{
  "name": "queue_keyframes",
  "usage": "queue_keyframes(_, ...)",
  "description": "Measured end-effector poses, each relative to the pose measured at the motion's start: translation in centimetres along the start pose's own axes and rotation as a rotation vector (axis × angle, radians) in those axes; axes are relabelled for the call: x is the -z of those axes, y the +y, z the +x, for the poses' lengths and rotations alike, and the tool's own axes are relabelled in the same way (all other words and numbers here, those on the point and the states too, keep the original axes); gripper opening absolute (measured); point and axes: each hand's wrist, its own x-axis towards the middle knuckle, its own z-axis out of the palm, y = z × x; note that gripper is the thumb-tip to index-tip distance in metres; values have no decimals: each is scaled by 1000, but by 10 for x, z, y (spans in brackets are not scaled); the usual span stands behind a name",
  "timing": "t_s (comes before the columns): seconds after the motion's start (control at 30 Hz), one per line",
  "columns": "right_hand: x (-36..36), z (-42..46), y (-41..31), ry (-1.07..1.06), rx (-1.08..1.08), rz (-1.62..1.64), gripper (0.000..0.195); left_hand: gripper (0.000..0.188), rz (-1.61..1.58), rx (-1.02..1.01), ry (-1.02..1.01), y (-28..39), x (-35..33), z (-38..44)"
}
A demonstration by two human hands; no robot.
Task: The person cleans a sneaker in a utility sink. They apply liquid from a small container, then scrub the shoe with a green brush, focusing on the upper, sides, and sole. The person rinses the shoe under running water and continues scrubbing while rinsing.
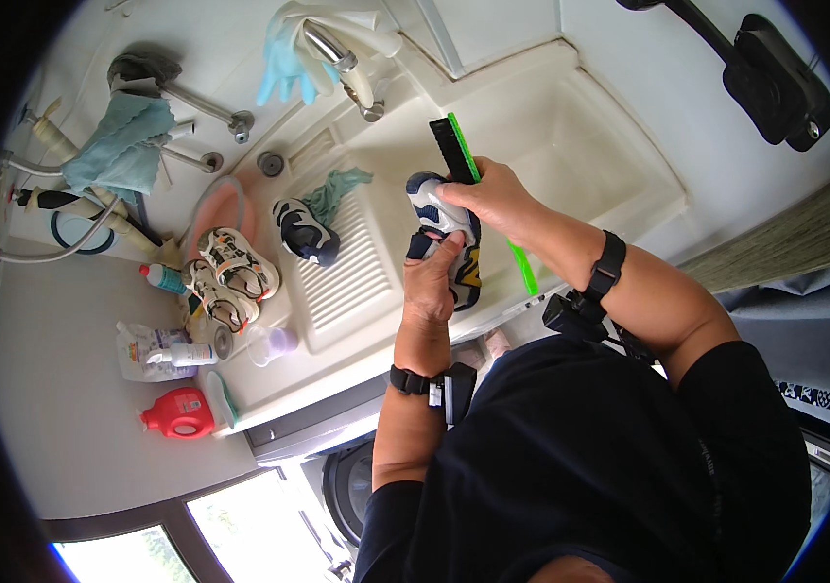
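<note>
My left hand [433, 280] grips a grey and navy sports sandal [427, 195] with a yellow mark on its side, the thumb at its opening. The sandal is held up over the sink's edge, toe away from me. My right hand [491, 193] holds a green-backed scrubbing brush [456, 146] with black bristles. Its right thumb rests on the sandal near the toe. The brush's bristle end points away from me, and a green handle end shows below my right forearm. A similar navy and white sandal [306, 232] lies on the ribbed washboard [346, 280] to the left.
A white laundry sink [604, 138] has a metal tap [331, 47] draped with rubber gloves [287, 69]. A teal cloth [335, 193] lies by the washboard. Leftward are beige sandals [240, 266], a plastic cup [269, 344], a pump bottle [193, 355] and a red detergent jug [180, 413].
</note>
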Motion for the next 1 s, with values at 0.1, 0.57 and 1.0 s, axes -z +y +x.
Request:
queue_keyframes(0.1,4,2,2,5,7,-14,37,24,12,-10,14,-3,-1,1)
queue_keyframes(0.57,13,10,9,-78,0,-12,34,22,44,-41,15,-10,3,8)
queue_keyframes(1.0,14,14,-6,17,183,-503,40,16,5,-29,45,-5,-5,4)
